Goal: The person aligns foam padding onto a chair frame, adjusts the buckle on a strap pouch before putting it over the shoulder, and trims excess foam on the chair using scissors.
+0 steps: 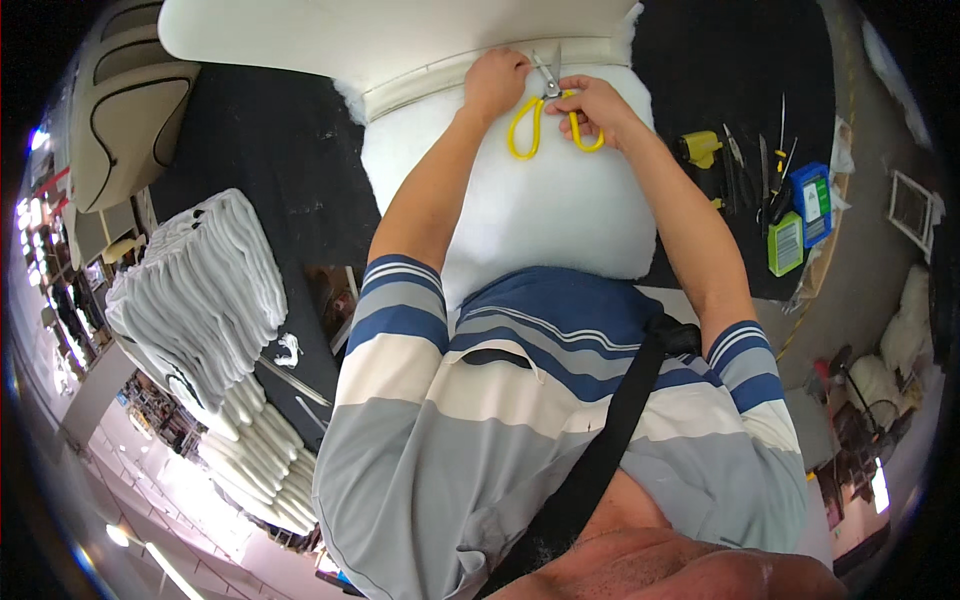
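Note:
A seat-like piece lies in front of me, with white padding [500,215] on the near part and a smooth cream panel [400,35] beyond. A cream seam strip [430,72] runs between them. My right hand [594,108] grips a pair of scissors [524,130] with yellow loop handles. Its metal blades point away from me, parted, over the strip. At the strip, just left of the blades, my left hand [495,84] is closed with the fingertips pinched together. What those fingertips hold is too small to make out.
Right of the padding, on the black table cover [690,60], lie a yellow tool [702,149], pliers [735,150], a blue box [812,205] and a green box [785,243]. Stacked white padded pieces [205,290] stand at the left, below a beige seat cover [130,110].

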`<state>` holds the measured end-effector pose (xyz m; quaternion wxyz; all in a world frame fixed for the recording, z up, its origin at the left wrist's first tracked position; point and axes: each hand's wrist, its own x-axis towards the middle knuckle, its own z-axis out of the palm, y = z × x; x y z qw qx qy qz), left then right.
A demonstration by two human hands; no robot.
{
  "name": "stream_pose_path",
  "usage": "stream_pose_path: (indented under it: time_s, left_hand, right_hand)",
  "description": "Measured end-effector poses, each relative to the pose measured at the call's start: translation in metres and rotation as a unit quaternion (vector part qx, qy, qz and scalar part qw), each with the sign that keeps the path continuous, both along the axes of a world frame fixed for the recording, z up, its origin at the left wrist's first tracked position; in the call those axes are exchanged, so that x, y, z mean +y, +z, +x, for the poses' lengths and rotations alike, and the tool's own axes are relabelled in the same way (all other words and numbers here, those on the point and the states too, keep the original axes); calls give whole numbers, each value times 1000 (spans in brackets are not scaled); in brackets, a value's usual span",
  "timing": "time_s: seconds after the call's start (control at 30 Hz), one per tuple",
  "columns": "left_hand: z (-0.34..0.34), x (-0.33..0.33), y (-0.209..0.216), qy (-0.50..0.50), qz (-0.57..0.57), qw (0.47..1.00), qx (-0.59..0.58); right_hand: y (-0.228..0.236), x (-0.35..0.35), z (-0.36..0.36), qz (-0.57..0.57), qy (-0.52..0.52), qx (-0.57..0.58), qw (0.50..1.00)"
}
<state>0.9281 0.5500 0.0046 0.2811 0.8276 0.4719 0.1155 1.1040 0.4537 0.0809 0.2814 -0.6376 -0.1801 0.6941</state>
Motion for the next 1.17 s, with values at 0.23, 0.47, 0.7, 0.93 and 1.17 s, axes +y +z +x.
stream_pose_path:
  time_s: [0.23, 0.47, 0.7, 0.93, 1.17]
  left_hand:
    - [-17, -19, 19, -6, 49, 996, -67]
    - [-51, -111, 51, -11, 195, 974, -111]
    - [-99, -221, 78, 12, 175, 975, -138]
    - [-168, -290, 98, 149, 203, 960, -124]
    - [-227, -395, 70, 306, 218, 922, -100]
  right_hand:
    - [45, -69, 24, 46, 68, 4, 997]
    - [92, -221, 145, 84, -51, -228, 969]
    - [21, -346, 261, -34, 106, -622, 775]
    - [-77, -348, 245, -32, -35, -620, 783]
    - [-139, -266, 253, 140, 68, -473, 867]
